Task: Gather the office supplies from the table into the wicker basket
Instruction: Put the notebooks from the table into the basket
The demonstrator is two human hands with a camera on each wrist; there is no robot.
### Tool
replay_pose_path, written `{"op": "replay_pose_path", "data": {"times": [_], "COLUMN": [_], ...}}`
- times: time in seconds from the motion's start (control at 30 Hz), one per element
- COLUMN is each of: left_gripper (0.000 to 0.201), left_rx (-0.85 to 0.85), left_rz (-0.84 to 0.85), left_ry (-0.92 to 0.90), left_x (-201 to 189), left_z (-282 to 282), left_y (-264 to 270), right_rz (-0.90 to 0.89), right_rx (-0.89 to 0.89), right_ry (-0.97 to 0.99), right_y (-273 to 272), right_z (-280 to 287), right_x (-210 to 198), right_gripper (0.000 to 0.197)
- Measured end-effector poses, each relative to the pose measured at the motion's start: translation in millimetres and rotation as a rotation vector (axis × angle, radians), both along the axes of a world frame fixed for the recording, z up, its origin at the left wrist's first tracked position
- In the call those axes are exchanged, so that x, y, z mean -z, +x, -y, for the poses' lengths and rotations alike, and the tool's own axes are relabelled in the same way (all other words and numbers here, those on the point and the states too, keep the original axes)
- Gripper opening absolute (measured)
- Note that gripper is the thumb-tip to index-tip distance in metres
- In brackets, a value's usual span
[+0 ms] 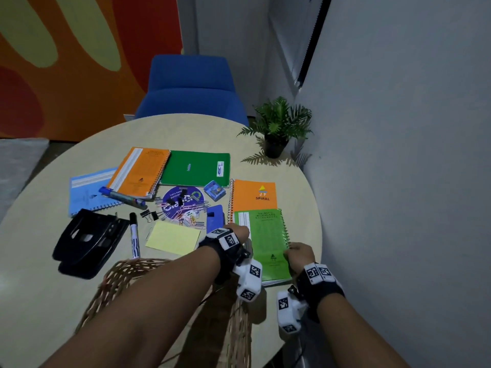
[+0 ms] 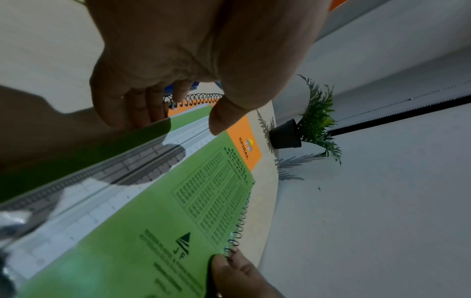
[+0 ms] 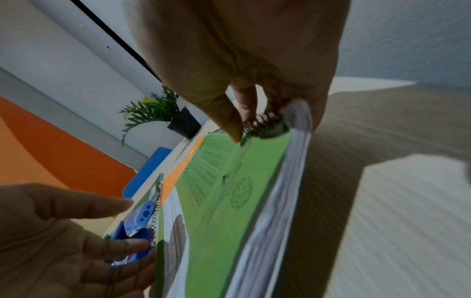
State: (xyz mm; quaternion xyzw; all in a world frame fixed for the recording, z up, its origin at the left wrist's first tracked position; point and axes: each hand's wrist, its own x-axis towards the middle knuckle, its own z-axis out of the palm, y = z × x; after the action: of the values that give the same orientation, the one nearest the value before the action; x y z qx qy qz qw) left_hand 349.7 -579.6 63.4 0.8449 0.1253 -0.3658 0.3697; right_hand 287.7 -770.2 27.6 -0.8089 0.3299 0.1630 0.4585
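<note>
A light green spiral notebook [image 1: 268,243] [image 2: 158,211] [image 3: 229,191] lies at the table's right side, partly over an orange spiral notebook [image 1: 255,195]. My right hand [image 1: 297,254] [image 3: 254,125] pinches its wire-bound right edge, thumb on the cover, and that side is raised off the table. My left hand [image 1: 243,232] [image 2: 178,113] [image 3: 76,231] is at the notebook's left edge with fairly straight fingers behind it and the thumb hovering over the cover. The wicker basket [image 1: 119,274] stands near me under my left forearm, and its inside is mostly hidden.
A blue stapler-like block [image 1: 214,217], blue sharpener [image 1: 214,191], yellow notepad [image 1: 172,237], paper clips [image 1: 186,208], marker [image 1: 134,235], black hole punch [image 1: 87,240] and more notebooks [image 1: 196,168] lie to the left. A potted plant [image 1: 276,134] stands at the far right, against the wall.
</note>
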Motion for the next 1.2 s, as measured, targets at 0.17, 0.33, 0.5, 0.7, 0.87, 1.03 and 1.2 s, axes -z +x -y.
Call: {"op": "replay_pose_path", "data": {"times": [0.17,0.33,0.5,0.7,0.87,1.03,1.2], "left_gripper": [0.033,0.037,0.039,0.045,0.06,0.055,0.009], "left_rx": [0.223,-0.316,-0.041,0.072,0.204,0.486,0.735], "left_rz": [0.162,0.372,0.568,0.566,0.452,0.376,0.238], "left_ry": [0.13,-0.439,-0.421,-0.131,-0.068,0.057,0.177], "left_x": [-40,-129,-175,-108,-65,-33,-30], "left_z": [0,-35,-125,-188,-194,-189,-185], "left_y": [-9,-32,-89,-170,-198,-190,-182], "right_rz": [0.277,0.631,0.616,0.344,0.137,0.004,-0.135], "right_rx": [-0.016,0.004,-0.242,-0.504,-0.65,-0.761,-0.935], "right_ry": [-0.106,-0.026,0.043,-0.056,-0.238,-0.405,-0.595], "right_y": [-2,-24,-87,-168,-195,-193,-181], "right_z": [-1,-24,-74,-133,-152,-163,-176], "right_x": [-59,-154,-181,-129,-92,-84,-81], "right_gripper": [0.033,0.029,0.041,0.078,0.098,0.085,0.071]}}
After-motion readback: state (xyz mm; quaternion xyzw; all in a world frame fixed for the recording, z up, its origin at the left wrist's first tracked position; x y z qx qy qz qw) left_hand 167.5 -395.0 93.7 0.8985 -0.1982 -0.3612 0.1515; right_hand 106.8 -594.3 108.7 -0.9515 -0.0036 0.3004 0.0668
